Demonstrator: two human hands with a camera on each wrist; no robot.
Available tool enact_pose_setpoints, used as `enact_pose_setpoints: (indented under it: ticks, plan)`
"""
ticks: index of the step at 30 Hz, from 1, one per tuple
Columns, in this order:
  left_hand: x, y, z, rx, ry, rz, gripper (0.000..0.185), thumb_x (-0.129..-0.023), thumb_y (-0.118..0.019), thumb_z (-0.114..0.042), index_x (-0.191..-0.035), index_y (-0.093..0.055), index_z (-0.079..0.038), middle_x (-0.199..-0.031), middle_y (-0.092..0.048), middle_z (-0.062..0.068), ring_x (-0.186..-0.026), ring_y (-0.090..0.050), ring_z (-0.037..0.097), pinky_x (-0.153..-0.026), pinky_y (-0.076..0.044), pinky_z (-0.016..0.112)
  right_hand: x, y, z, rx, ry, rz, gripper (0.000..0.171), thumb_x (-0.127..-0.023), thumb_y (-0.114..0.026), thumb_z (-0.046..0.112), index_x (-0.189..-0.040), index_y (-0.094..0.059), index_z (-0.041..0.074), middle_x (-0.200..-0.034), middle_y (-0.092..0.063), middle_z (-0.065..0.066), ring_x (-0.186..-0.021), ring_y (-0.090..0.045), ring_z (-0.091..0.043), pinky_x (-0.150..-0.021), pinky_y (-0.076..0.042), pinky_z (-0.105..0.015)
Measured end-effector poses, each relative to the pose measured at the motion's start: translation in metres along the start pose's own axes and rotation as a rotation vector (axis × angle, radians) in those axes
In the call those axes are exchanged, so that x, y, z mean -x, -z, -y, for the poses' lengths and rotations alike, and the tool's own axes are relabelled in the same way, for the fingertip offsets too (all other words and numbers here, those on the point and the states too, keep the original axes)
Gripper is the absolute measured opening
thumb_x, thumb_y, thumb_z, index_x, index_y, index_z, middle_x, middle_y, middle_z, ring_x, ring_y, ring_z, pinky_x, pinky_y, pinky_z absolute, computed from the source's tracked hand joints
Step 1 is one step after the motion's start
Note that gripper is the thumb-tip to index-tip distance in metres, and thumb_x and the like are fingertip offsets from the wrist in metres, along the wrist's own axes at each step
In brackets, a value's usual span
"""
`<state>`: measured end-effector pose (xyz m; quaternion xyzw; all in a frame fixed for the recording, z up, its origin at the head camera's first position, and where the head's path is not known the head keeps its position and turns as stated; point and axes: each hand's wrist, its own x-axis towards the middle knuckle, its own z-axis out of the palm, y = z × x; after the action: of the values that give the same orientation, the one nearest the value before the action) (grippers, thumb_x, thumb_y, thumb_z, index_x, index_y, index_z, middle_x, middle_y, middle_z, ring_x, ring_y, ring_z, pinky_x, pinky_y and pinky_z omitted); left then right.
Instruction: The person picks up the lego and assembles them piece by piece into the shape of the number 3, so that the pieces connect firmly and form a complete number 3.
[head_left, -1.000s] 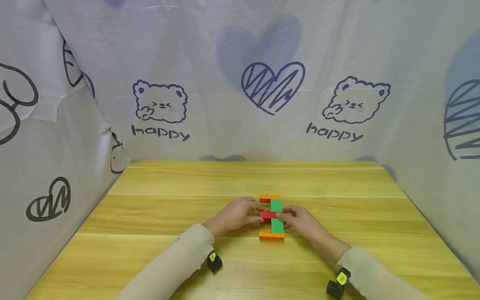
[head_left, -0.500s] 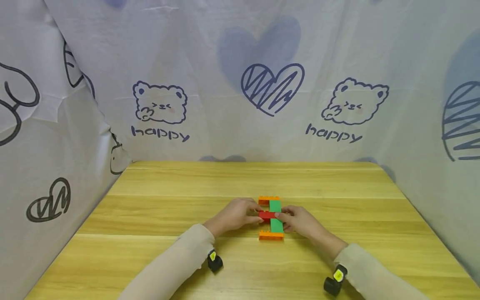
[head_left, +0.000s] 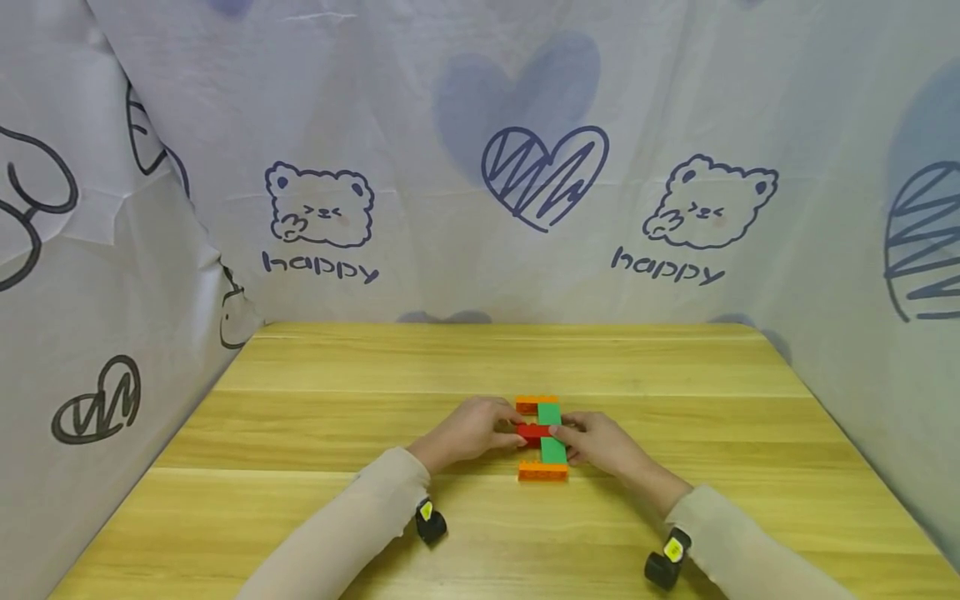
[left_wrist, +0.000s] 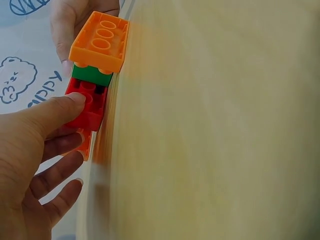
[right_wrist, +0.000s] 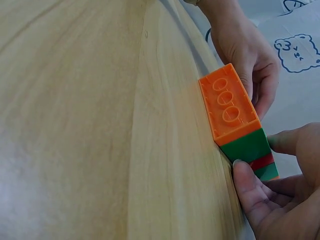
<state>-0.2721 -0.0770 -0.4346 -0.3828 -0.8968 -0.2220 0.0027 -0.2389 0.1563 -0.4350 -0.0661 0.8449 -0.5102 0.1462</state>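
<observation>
Toy building bricks are joined into one piece between the hands. A red brick (head_left: 531, 431) runs crosswise at its middle, joined to green bricks (head_left: 553, 451). One orange brick (head_left: 542, 472) is at the near end, another orange brick (head_left: 527, 408) at the far end. The left hand (head_left: 476, 429) pinches the red brick's left end; in the left wrist view its thumb (left_wrist: 75, 100) presses the studs. From the right, the right hand (head_left: 600, 442) grips the piece at the middle, thumb over the red brick's right end. In the right wrist view, the near orange brick's hollow underside (right_wrist: 227, 107) faces the camera.
The hands and bricks are over a wooden table (head_left: 337, 367). White cloth (head_left: 420, 208) printed with hearts and bears hangs behind and along both sides. Each wrist carries a black camera, the left camera (head_left: 431, 523) and the right camera (head_left: 663, 570).
The far end of the brick piece has shifted slightly toward the person and left. The right wrist has drifted a little left; the left hand stays nearly still. Both grips hold.
</observation>
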Motion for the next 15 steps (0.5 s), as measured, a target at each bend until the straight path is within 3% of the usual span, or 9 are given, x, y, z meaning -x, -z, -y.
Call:
enact_pose_setpoints:
  ticks: [15]
  plan:
    - [-0.0016,0.0005,-0.0021,-0.004,0.053,0.039,0.036,-0.090,-0.071,-0.035,-0.117,-0.073,-0.012,-0.110,-0.068,0.001,-0.092,-0.062,0.011,-0.082,-0.050,0.026,-0.0006,-0.0002,0.0009,0.017,-0.014,-0.009,0.048,-0.099,-0.059,0.027,-0.133,-0.054,-0.006,-0.095,-0.066,-0.008,-0.078,-0.063,-0.018,-0.070,-0.057,-0.033]
